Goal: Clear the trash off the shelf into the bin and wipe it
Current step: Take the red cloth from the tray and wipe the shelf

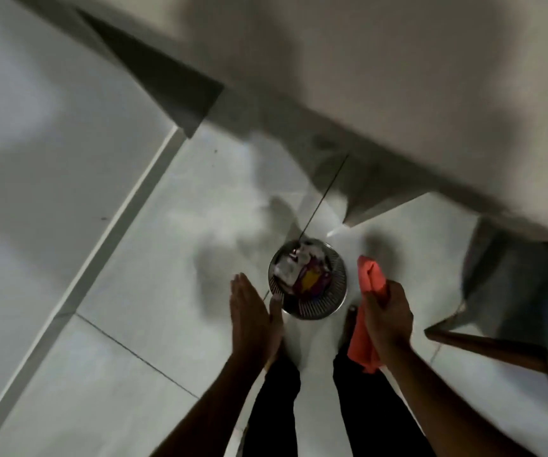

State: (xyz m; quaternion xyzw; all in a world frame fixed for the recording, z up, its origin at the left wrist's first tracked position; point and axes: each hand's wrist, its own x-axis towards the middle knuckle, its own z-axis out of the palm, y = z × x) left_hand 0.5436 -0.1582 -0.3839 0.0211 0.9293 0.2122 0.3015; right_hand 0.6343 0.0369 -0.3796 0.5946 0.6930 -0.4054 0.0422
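Fingers of left hand (255,316) flat, spread, empty; right hand (387,316) fisted round orange cloth (369,282), cloth long axis vertical. Metal mesh bin (307,279) on floor between hands, just ahead, trash (302,270) inside. Shelf edge (381,179) beyond and above, right hand nearer. Floor left open; wooden leg (487,347) right.

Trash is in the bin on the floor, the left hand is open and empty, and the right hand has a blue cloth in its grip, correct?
Not quite: in the head view the cloth in the right hand is orange-red, not blue. The rest holds: trash in the bin, left hand open, empty.
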